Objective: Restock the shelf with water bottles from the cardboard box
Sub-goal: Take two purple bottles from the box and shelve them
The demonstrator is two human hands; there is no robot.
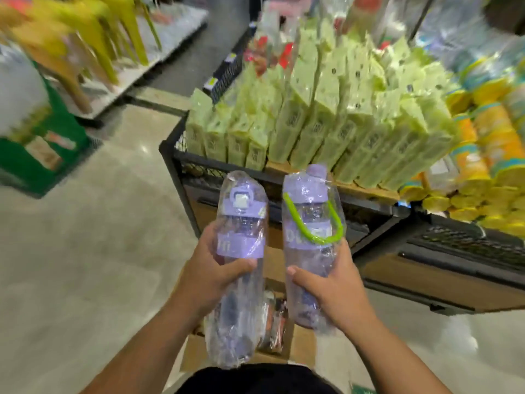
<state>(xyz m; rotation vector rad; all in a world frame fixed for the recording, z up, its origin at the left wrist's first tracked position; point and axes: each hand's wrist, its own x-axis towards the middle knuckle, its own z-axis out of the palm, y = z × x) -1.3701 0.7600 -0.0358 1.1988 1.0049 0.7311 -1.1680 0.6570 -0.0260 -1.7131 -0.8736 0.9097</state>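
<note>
I hold two purple water bottles wrapped in clear plastic, upright in front of me. My left hand grips the left bottle around its middle. My right hand grips the right bottle, which has a green strap. The open cardboard box sits on the floor below my hands, with more wrapped bottles inside. The black wire shelf stands right behind the bottles.
Pale green packages fill the shelf's top tier. Yellow and orange stacked items sit at the right. A green crate stands on the floor at the left. Yellow stools line a far platform. Grey floor spreads left.
</note>
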